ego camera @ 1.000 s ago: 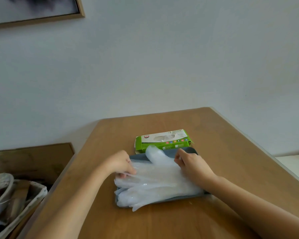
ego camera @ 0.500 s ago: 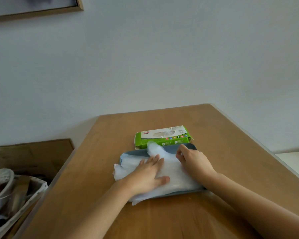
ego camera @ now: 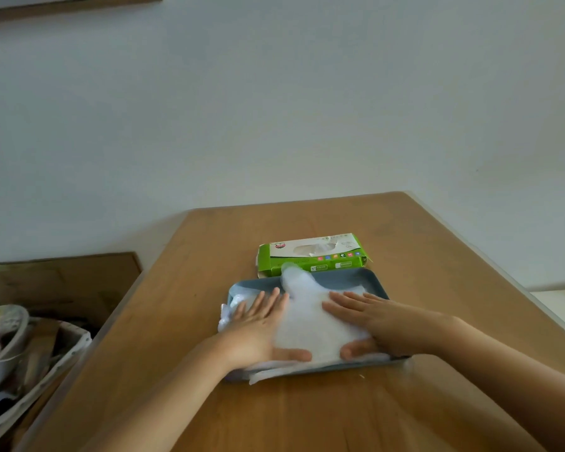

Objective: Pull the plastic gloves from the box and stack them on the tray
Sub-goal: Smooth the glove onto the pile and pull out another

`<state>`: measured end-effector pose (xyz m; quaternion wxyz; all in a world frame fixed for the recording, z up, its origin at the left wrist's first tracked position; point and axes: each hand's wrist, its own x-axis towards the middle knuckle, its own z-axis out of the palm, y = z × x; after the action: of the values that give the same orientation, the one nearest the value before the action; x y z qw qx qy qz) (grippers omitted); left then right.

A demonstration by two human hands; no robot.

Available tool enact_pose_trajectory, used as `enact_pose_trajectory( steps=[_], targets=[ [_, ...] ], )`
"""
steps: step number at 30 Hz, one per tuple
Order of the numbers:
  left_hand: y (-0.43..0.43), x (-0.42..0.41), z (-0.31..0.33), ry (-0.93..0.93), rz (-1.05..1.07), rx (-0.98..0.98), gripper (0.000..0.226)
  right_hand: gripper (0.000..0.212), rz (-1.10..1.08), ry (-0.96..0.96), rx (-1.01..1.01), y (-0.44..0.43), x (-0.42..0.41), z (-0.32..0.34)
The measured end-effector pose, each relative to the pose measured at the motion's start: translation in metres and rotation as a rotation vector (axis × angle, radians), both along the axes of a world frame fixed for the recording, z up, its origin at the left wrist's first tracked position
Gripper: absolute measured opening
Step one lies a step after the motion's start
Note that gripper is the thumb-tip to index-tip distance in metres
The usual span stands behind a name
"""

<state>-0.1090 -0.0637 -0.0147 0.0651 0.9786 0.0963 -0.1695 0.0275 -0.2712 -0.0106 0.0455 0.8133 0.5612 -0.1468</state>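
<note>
We have both hands spread flat, left hand (ego camera: 261, 334) and right hand (ego camera: 382, 321), pressing on the plastic gloves (ego camera: 312, 327) piled in the blue tray (ego camera: 349, 278) on the surface (ego camera: 307, 415). The green box (ego camera: 312, 254) lies just beyond the tray. We judge this the flattening step; next we would lift one of the hands to the box opening and pinch out another glove.

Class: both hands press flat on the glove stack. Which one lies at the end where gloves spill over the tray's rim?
The left hand; the gloves hang over the tray rim beside it. At the right hand they stay inside.
</note>
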Motion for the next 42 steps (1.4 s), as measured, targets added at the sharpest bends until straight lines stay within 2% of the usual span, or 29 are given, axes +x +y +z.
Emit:
enact_pose_trajectory(
  steps=[5, 8, 10, 13, 16, 18, 21, 27, 30, 34, 37, 42],
  targets=[
    [0.017, -0.006, 0.019, 0.158, 0.005, 0.105, 0.115, 0.099, -0.034, 0.018, -0.095, -0.008, 0.017, 0.013],
    [0.028, -0.001, 0.037, 0.234, 0.018, 0.067, 0.112, 0.1, -0.096, 0.083, -0.156, -0.003, 0.021, 0.028],
    [0.032, 0.005, 0.052, 0.19, 0.013, -0.09, 0.103, 0.08, -0.16, 0.116, -0.079, 0.004, 0.025, 0.039],
    [0.04, 0.026, 0.068, 0.013, 0.023, -0.253, 0.089, 0.031, -0.198, 0.024, 0.281, 0.029, 0.044, 0.049],
    [0.059, 0.058, 0.067, -0.118, 0.113, -0.386, 0.092, 0.037, -0.175, -0.026, 0.518, 0.061, 0.07, 0.042],
    [0.07, 0.079, 0.058, -0.22, 0.186, -0.389, 0.078, 0.038, -0.137, -0.019, 0.598, 0.08, 0.083, 0.034],
    [0.076, 0.1, 0.043, -0.305, 0.235, -0.429, 0.064, 0.037, -0.097, -0.068, 0.575, 0.102, 0.099, 0.028],
    [0.077, 0.118, 0.021, -0.265, 0.182, -0.419, 0.073, 0.034, -0.061, -0.086, 0.434, 0.12, 0.116, 0.018],
    [0.08, 0.119, 0.014, -0.253, 0.182, -0.484, 0.071, 0.011, -0.061, -0.084, 0.548, 0.121, 0.124, 0.008],
    [0.082, 0.12, 0.012, -0.242, 0.164, -0.488, 0.069, 0.004, -0.2, 0.105, 0.736, 0.115, 0.131, -0.003],
    [0.083, 0.122, 0.013, -0.221, 0.157, -0.465, 0.067, 0.013, -0.292, 0.219, 0.847, 0.11, 0.132, -0.002],
    [0.085, 0.127, 0.013, -0.192, 0.148, -0.414, 0.069, 0.012, -0.382, 0.463, 1.109, 0.099, 0.129, 0.027]
  ],
)
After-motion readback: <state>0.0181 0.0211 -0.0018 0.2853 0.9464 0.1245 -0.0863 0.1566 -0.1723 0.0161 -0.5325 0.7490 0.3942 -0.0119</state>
